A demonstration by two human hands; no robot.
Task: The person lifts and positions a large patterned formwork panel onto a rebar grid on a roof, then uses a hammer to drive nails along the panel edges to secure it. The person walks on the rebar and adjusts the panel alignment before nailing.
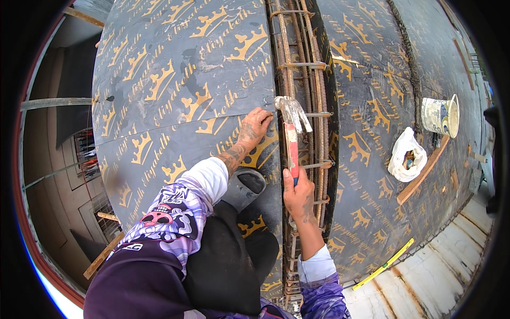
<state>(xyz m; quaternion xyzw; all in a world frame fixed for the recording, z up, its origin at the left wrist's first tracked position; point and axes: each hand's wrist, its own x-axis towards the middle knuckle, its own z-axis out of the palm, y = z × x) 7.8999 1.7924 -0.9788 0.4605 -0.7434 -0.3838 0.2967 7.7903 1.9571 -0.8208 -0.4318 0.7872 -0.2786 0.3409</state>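
Observation:
My right hand (299,198) grips the red handle of a claw hammer (292,125), whose steel head is raised over the edge of a dark plywood form panel (175,80) printed with gold crowns. My left hand (255,125) rests on that panel's edge with the fingertips pinched together right beside the hammer head; whether they hold a nail is too small to tell. Between the two panels runs a trench filled with a rusty rebar cage (305,80).
A second crown-printed panel (372,106) lies right of the trench. On it sit a white plastic bag (406,156), a worn paint bucket (441,115) and a wooden strip (423,173). My knee and grey slipper (245,187) rest on the left panel. A drop lies at the far left.

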